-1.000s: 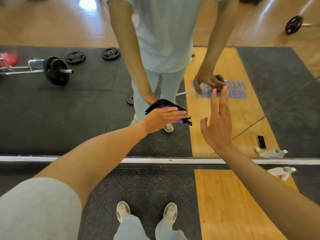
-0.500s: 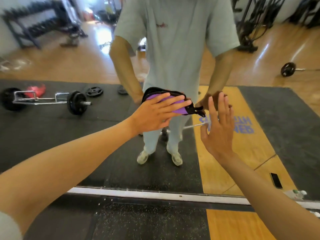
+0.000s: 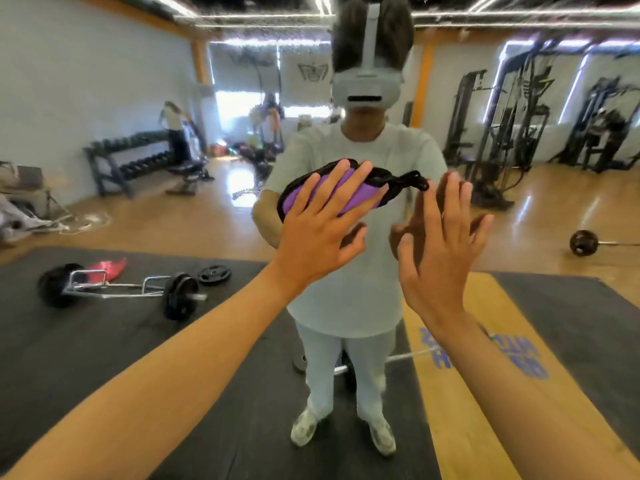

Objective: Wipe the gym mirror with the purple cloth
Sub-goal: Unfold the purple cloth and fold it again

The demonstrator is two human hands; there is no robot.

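Floor [image 3: 194, 216], seen in the mirror: light wood boards with a black rubber mat [image 3: 86, 341] laid on it. Landmark: the loaded bar [image 3: 138, 289] resting on the mat. Just right of it, a loose weight plate [image 3: 214, 274]. Just behind it, a red item [image 3: 107, 265]. Far to its right, on bare wood, a second barbell end [image 3: 584, 242]. Right of the mat, a yellow strip [image 3: 460, 393] with blue lettering.
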